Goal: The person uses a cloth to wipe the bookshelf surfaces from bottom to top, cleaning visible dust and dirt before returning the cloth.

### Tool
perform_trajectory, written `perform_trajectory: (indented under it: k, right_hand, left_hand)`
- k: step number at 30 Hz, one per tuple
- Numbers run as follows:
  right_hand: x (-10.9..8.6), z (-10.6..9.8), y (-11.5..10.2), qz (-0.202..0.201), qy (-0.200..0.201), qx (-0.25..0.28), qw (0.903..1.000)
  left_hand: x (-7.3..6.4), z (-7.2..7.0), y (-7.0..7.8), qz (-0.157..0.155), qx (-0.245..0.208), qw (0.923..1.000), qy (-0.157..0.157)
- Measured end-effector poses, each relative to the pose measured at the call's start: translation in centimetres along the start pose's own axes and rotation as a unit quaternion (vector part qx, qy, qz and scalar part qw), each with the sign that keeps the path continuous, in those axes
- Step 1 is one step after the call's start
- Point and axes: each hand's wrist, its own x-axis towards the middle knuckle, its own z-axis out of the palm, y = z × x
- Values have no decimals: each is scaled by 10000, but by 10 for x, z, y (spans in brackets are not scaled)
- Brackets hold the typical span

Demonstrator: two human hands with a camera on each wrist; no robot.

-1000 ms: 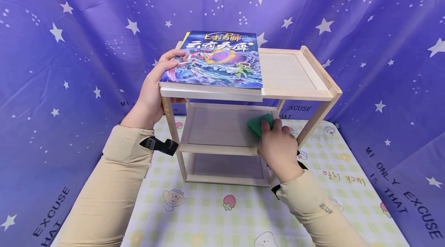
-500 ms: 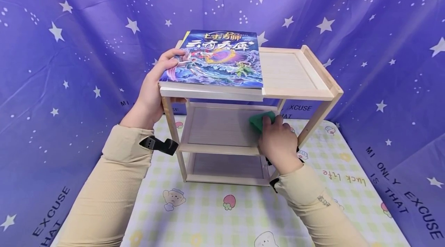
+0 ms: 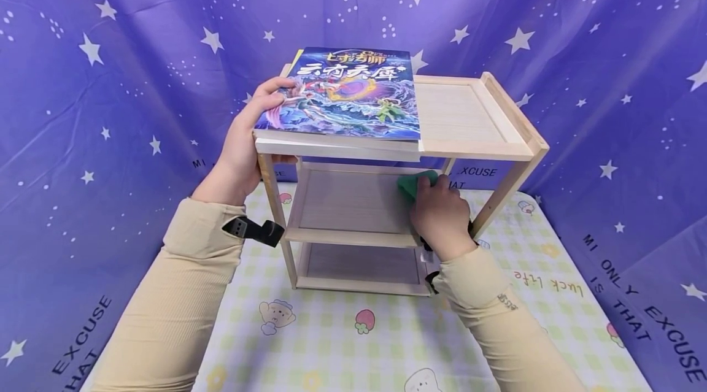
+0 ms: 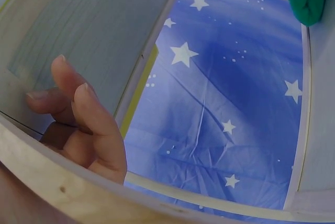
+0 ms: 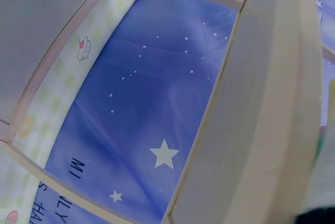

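Note:
A small wooden three-tier shelf (image 3: 475, 148) stands on the table. On the left half of its top board lies a blue illustrated book (image 3: 353, 103), with more pages and a yellow edge beneath it. My left hand (image 3: 245, 128) grips the shelf's top left end, thumb side on the book's edge. Its bent fingers (image 4: 99, 124) show under the top board in the left wrist view. My right hand (image 3: 442, 217) holds a folded green cloth (image 3: 415, 183) at the right part of the middle board (image 3: 348, 199). The cloth (image 4: 306, 1) also shows at the left wrist view's upper corner.
A pale checked tablecloth (image 3: 331, 355) with cartoon prints covers the table. Purple curtains (image 3: 166, 42) with white stars surround it at the back and sides. The shelf's right post (image 3: 499, 199) stands close to my right hand, and the bottom board (image 3: 359, 266) lies below.
My right hand has moved the green cloth a little toward the back of the middle board. My left hand and the book have stayed in place.

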Motion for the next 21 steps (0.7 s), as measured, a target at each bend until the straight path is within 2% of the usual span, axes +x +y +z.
perform_trajectory:
  k: [10,21]
  right_hand:
    - [20,2,0,548,-869,268,9944]
    - [28,6,-1,631,-930,250,9933]
  left_hand:
    - [1,1,-1,-33,-2,10000,16]
    - [1,0,-1,-6,12,10000,8]
